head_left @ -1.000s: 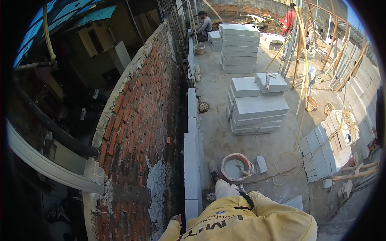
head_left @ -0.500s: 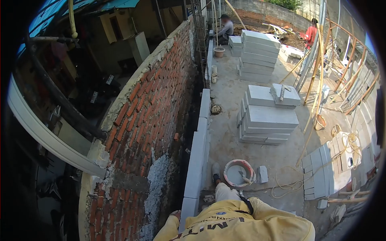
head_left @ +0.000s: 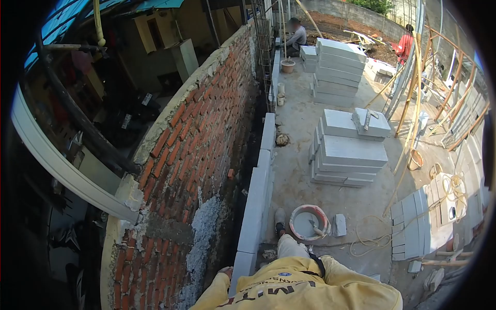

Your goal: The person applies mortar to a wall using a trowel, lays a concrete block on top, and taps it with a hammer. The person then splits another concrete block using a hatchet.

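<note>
My left hand is at the bottom of the view, beside the near end of a low wall of pale grey blocks, on the side facing the narrow gap. Only a small part of it shows past the yellow sleeve, and its fingers are too indistinct to read. My right hand is out of sight, with the yellow shirt filling that area. By my shoe stands a reddish-rimmed bucket of grey wet mix, with a trowel leaning in it. A block piece lies right of the bucket.
A rough brick wall runs along the left, across the gap. Stacked blocks stand ahead, with a taller stack behind. A coiled hose lies at right near more blocks. One person crouches far ahead; another in red is farther right.
The view has shifted slightly, so the scene sits a little farther right. My left hand stays beside the block wall, and the bucket and trowel look unmoved.
</note>
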